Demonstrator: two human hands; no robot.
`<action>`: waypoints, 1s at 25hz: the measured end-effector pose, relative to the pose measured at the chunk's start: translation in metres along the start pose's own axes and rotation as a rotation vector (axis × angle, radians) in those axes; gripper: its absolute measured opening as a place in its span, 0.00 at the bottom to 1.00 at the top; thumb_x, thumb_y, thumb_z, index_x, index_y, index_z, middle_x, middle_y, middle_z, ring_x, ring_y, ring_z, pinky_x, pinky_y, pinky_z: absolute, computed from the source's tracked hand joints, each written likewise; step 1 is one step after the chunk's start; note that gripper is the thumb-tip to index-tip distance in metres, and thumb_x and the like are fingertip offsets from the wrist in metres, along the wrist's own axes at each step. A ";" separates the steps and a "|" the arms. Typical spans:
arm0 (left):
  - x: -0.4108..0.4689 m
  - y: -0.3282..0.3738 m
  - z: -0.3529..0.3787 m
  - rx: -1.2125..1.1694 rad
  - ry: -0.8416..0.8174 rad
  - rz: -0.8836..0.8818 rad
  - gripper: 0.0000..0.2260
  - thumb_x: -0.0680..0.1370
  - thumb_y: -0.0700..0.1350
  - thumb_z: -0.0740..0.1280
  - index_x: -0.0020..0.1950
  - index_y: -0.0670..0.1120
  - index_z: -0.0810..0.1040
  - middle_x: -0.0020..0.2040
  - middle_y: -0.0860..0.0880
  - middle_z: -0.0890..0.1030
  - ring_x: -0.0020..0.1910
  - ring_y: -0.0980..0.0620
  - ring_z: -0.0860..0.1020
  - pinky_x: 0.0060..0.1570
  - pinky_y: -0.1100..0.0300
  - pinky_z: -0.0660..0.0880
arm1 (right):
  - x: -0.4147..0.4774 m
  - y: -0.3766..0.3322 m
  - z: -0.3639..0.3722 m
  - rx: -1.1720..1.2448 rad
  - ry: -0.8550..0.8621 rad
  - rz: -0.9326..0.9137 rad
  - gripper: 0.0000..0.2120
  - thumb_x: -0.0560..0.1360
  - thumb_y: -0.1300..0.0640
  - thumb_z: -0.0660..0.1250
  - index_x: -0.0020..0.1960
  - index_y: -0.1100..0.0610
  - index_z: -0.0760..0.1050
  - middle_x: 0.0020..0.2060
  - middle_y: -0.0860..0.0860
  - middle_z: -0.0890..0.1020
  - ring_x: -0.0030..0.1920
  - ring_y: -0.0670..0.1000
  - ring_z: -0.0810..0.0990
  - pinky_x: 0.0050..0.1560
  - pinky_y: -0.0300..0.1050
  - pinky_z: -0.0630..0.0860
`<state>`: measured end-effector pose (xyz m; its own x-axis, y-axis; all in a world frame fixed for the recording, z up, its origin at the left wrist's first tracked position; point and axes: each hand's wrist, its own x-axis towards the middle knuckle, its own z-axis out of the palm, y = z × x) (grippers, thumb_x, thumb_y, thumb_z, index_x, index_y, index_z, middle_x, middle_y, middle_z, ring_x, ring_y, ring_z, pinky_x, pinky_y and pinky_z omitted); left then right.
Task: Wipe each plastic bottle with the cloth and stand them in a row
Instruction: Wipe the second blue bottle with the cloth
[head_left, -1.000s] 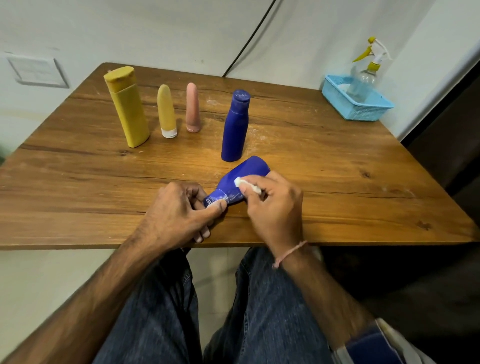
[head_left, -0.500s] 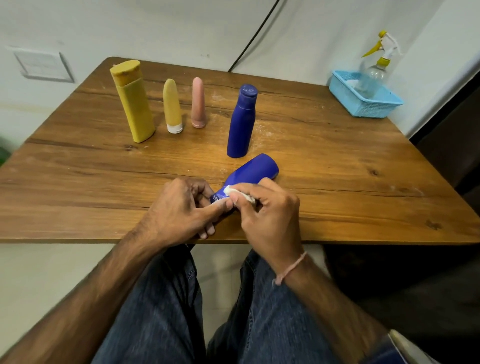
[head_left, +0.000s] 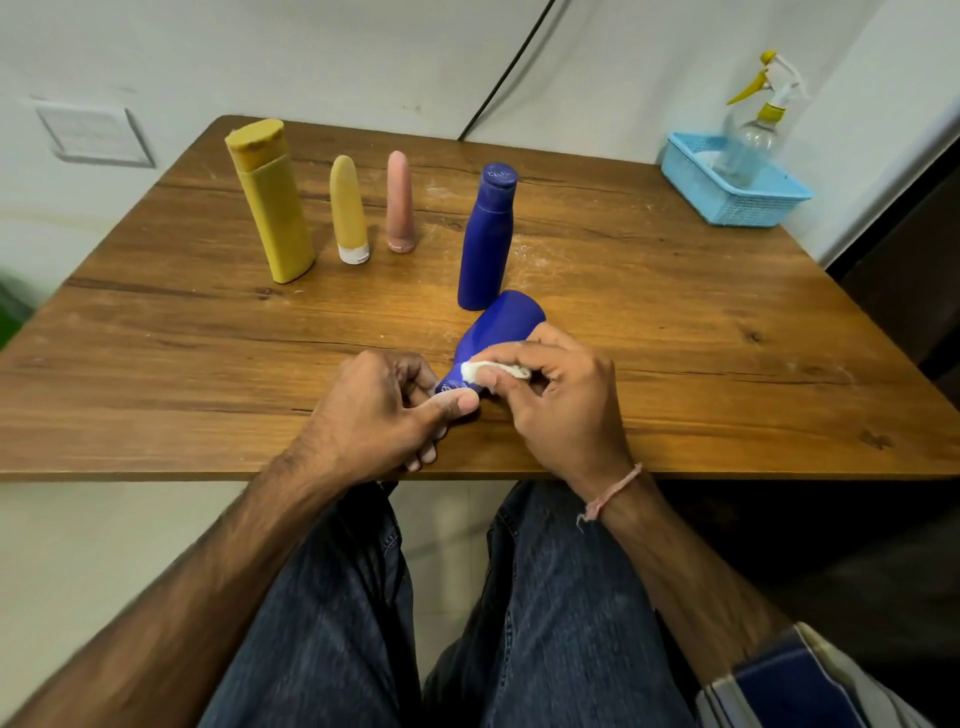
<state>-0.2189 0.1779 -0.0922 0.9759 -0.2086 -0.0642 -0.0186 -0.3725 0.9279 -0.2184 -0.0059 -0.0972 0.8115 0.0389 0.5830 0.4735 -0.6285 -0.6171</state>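
Observation:
A blue bottle lies tilted on the wooden table, its cap end toward me. My left hand grips that cap end. My right hand pinches a small white cloth against the bottle's neck. Behind them several bottles stand upright in a row: a tall yellow bottle, a small yellow bottle, a pink bottle and a second blue bottle.
A light blue basket holding a clear spray bottle sits at the table's far right corner. A black cable runs down the wall behind. My knees are under the table's near edge.
The cloth in my right hand has slid along the held blue bottle, down toward the neck and back a little. The camera view shifted slightly. The standing bottles have not moved.

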 end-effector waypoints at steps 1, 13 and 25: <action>0.000 0.000 0.000 0.006 0.006 -0.004 0.16 0.72 0.55 0.76 0.42 0.42 0.81 0.31 0.45 0.84 0.25 0.49 0.80 0.30 0.52 0.79 | 0.001 0.000 0.001 -0.033 0.026 0.020 0.05 0.73 0.61 0.75 0.48 0.55 0.86 0.38 0.50 0.80 0.38 0.45 0.79 0.39 0.42 0.77; -0.001 -0.002 -0.004 -0.031 -0.030 0.036 0.13 0.77 0.47 0.74 0.41 0.37 0.80 0.31 0.43 0.84 0.23 0.48 0.79 0.26 0.59 0.74 | -0.009 -0.007 0.002 -0.087 -0.058 -0.102 0.06 0.74 0.59 0.74 0.50 0.55 0.87 0.35 0.50 0.75 0.35 0.48 0.74 0.34 0.42 0.73; -0.004 -0.005 0.006 -0.100 0.216 0.099 0.09 0.76 0.42 0.73 0.55 0.50 0.81 0.30 0.45 0.82 0.26 0.40 0.82 0.28 0.54 0.78 | 0.045 0.029 -0.029 -0.224 -0.108 0.275 0.09 0.75 0.54 0.73 0.55 0.49 0.84 0.48 0.48 0.82 0.51 0.48 0.79 0.51 0.43 0.77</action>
<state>-0.2240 0.1748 -0.0988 0.9944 -0.0377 0.0992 -0.1056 -0.2663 0.9581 -0.1783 -0.0450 -0.0729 0.9351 -0.0808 0.3449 0.1557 -0.7808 -0.6051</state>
